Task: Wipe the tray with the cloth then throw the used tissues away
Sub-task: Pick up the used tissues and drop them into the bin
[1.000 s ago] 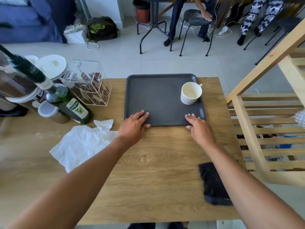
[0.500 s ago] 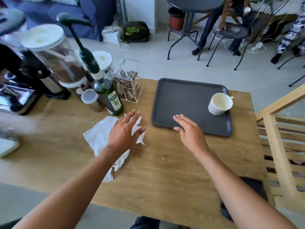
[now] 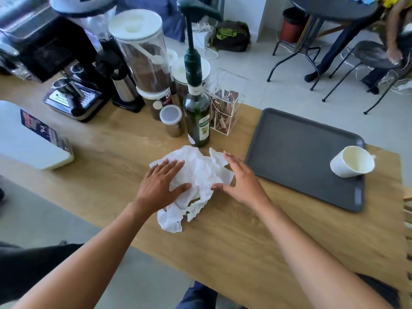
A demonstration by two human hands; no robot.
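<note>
Both forearms reach in from six o'clock to the crumpled white tissues lying on the wooden table. The left hand lies palm-down on them, fingers spread flat and gripping nothing. The right hand, fingers extended, touches their three o'clock edge without grasping; the grey tray lies at three o'clock.

The room is bright with soft daylight. The pale floor tiles look washed out and shiny. Shadows on the long wooden table are faint. The silver and black coffee machine at the far left looks smeared and blurry. Straight lines bend near the edges, like the table's sides.
</note>
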